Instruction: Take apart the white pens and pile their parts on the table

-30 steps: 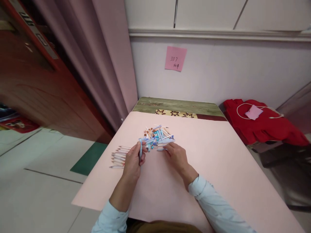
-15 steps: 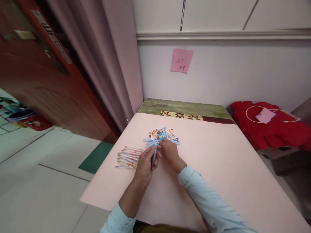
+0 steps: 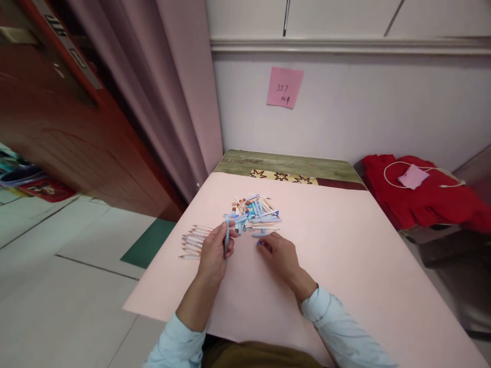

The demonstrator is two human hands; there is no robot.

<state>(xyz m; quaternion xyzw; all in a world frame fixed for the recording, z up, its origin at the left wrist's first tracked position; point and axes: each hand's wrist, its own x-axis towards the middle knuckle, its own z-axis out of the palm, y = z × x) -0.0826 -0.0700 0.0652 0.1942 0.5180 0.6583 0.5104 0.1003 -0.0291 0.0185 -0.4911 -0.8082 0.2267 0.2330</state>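
My left hand (image 3: 215,251) is closed around a slim light blue pen (image 3: 227,232) that stands nearly upright between thumb and fingers. Beneath and left of that hand lies a row of pencils (image 3: 191,244) with pale barrels, points to the left; their other ends are hidden by the hand. My right hand (image 3: 282,255) is low over the table, its fingertips pinched on a small blue piece (image 3: 260,243), too small to name surely. Just beyond both hands is a loose pile of pens, sticks and brushes (image 3: 255,209), mostly blue, white and tan.
The table (image 3: 345,266) has a pale pink cover, with a green wood-patterned strip (image 3: 291,157) along its far edge. Behind it, a pink note (image 3: 285,88) is stuck on the wall. Red cloth (image 3: 433,204) with a white cord lies at right. A curtain and wooden door (image 3: 95,148) are at left.
My hands have drawn apart: the left moved left with the pen, and the right moved right and down from the pile with the small blue piece. The view shifted slightly.
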